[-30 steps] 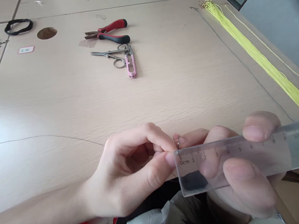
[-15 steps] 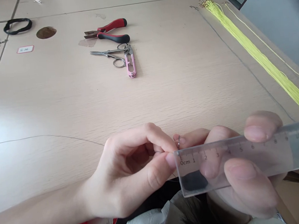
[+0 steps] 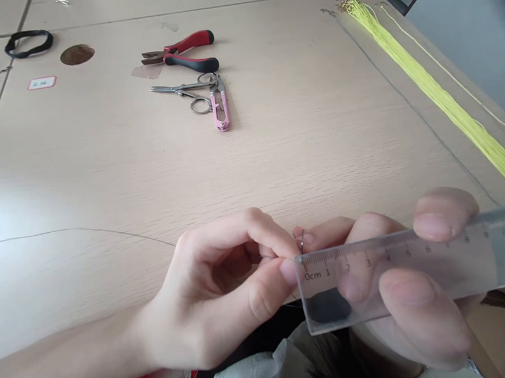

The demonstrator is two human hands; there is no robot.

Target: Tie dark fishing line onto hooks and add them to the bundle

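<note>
My right hand grips a clear plastic ruler, with its thumb on the near face and other fingers behind and on the upper edge. Beside the ruler's zero end, my left hand is closed in a pinch, thumb tip touching the corner. A thin dark cord runs from the left over the table and disappears behind the left hand; a short piece shows below the fingertips. At the pinch, a small metal piece stands up just above the zero mark. Its exact kind is too small to tell.
Red-and-black pliers, small scissors and pink thread snips lie together farther back. A bundle of yellow cords and a grey cord stretch along the right. At the left are a black band and a label.
The ruler has tilted or shifted very slightly in my right hand. Otherwise both hands hold nearly the same position.
</note>
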